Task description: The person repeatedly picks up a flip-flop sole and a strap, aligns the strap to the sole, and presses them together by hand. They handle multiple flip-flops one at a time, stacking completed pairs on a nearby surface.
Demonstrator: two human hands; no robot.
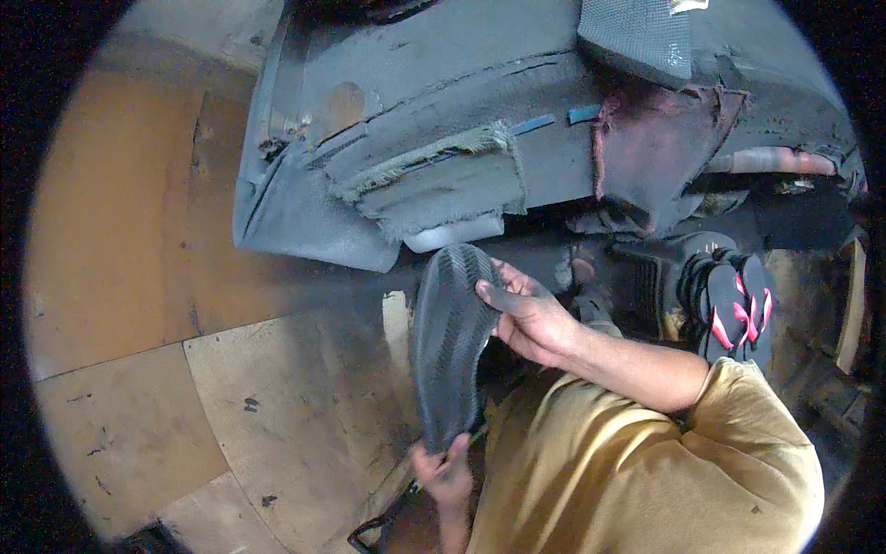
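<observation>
A dark grey-black shoe sole (pixel 449 342) with a ridged herringbone tread is held upright in front of me, its tread side facing me. At its upper right edge, my right hand (pixel 531 314) is closed on it, thumb on the tread and fingers at the edge and behind. The lower, narrower end is pinched by my left hand (pixel 445 473), partly hidden behind the sole. Just beyond the sole's top is the worn front edge of a dusty grey machine or bench (pixel 443 102), with a frayed cloth pad (pixel 448 189) on it.
To the right sit several black flip-flops with pink straps (pixel 738 309) in a stack. A dark textured slab (pixel 637 42) lies on top of the bench. A reddish rag (pixel 655 148) hangs over its edge. Brown boards (pixel 286 388) cover the floor at left.
</observation>
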